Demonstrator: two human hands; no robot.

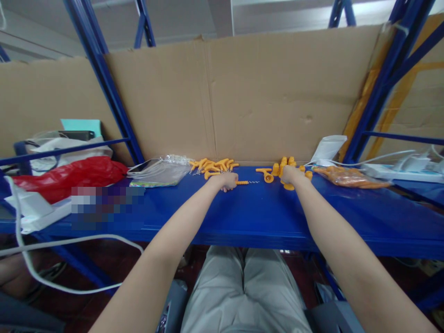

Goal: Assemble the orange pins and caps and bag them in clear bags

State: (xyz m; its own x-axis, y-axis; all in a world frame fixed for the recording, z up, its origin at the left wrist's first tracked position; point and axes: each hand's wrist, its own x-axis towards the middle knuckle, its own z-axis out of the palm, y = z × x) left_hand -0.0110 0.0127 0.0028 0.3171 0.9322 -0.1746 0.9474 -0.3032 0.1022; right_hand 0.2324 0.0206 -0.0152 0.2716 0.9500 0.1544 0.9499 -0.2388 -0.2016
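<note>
- One tall brown cardboard panel (260, 92) closes off the far side, behind everything
- Below it spreads a blue metal tabletop (249, 217), the working pieces set in two loose groups along its far part
- A red plastic bag (79, 175) lies at the left, and a clear bag of orange pieces (350, 176) at the right, its contents apart from both loose groups
- The left hand (229, 181) is near the middle, fingers curled closed around one orange piece
- The right hand (293, 175) is over the right group, fingers bent down among the pieces; I cannot tell how far they are parted or whether they grip one
- Left group: a heap of orange corkscrews (213, 166) with silver spirals, just beyond the left hand
- Right group: orange plastic caps (284, 162), several upright around the right hand, with one round-mouthed cap (268, 177) to their left; whether it is joined to the bar beside it is unclear
- Smallest, the held orange corkscrew (242, 182) points right, ribbed shaft and spiral bare: singled out, but uncapped; with both groups plentiful, most pieces look left to handle
</note>
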